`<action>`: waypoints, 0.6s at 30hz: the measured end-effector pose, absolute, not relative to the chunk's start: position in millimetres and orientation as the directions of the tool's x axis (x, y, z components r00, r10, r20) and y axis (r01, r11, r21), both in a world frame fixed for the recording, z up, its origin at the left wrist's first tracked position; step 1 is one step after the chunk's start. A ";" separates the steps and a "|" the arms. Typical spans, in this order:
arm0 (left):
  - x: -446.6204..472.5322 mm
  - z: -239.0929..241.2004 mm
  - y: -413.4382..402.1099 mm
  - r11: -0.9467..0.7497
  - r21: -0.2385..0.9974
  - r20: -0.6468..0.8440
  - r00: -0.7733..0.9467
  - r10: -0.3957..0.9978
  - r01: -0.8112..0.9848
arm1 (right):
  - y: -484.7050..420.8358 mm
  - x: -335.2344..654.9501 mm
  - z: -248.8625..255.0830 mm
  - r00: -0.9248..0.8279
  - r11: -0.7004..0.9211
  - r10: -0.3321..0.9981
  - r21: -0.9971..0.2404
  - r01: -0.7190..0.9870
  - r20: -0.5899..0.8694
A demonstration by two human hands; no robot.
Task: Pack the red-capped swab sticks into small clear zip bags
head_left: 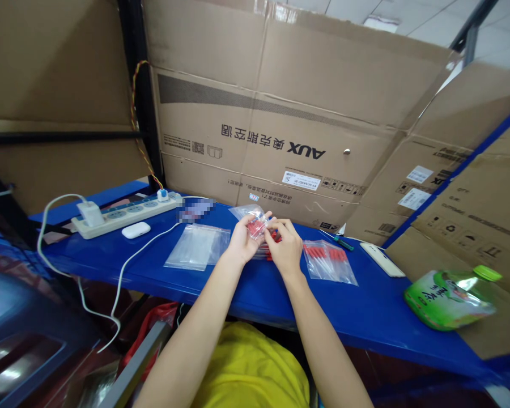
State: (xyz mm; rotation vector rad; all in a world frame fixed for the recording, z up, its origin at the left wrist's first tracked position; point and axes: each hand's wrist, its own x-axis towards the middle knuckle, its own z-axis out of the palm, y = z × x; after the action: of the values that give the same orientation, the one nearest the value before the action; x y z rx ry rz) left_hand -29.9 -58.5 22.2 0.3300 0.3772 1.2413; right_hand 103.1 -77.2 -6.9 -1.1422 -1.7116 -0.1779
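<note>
Over the blue table, my left hand (243,241) is closed around a small clear zip bag (256,228) with red pieces inside. The fingers of my right hand (287,245) pinch at the bag's right side. Beneath both hands lie more red-and-clear items (262,255), mostly hidden. To the right of my right hand lies a flat clear bag of red-ended sticks (329,260). A stack of clear plastic bags (191,247) rests left of my left hand.
On the blue table (323,306) are a power strip (127,214), a white earbud case (136,230), a screwdriver (343,243), a white phone-like slab (381,259) and a green-labelled bottle (446,300). A white cable (125,266) hangs over the left front edge. Cardboard (255,113) walls the back.
</note>
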 end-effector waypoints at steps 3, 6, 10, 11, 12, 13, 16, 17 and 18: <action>-29.9 25.1 -60.3 0.331 0.444 -0.115 0.313 0.943 -0.833 | -75.8 104.2 -7.8 -0.026 0.543 0.590 -0.372 0.753 0.807; -29.8 26.0 -60.3 0.353 0.439 -0.117 0.337 0.934 -0.826 | -74.4 105.3 -9.7 -0.040 0.544 0.583 -0.354 0.761 0.812; -29.3 23.6 -58.6 0.295 0.414 -0.076 0.290 0.954 -0.861 | -73.5 105.3 -12.0 -0.051 0.530 0.575 -0.324 0.784 0.817; -29.4 22.6 -58.2 0.274 0.409 -0.059 0.275 0.960 -0.870 | -73.6 105.0 -12.2 -0.054 0.531 0.573 -0.321 0.784 0.818; -29.7 21.6 -57.8 0.255 0.406 -0.041 0.262 0.964 -0.877 | -73.8 104.7 -12.0 -0.056 0.533 0.573 -0.320 0.783 0.818; -30.2 20.7 -57.5 0.242 0.409 -0.025 0.255 0.967 -0.880 | -74.2 104.4 -11.6 -0.058 0.536 0.574 -0.322 0.780 0.817; -32.3 19.6 -57.2 0.260 0.438 -0.001 0.289 0.957 -0.861 | -75.8 104.8 -9.1 -0.080 0.562 0.589 -0.336 0.756 0.804; -32.9 19.7 -57.2 0.273 0.442 -0.001 0.304 0.953 -0.854 | -76.4 105.7 -8.0 -0.095 0.577 0.596 -0.343 0.742 0.797; -33.3 20.1 -57.1 0.282 0.438 -0.006 0.311 0.950 -0.854 | -76.8 107.2 -6.8 -0.116 0.596 0.602 -0.349 0.723 0.790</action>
State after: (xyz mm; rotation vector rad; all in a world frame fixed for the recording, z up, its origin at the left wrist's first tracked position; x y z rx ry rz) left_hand -33.3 -57.1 20.1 0.3880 0.2891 1.2305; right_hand 107.2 -76.8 -6.8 -1.0791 -1.8048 -0.1479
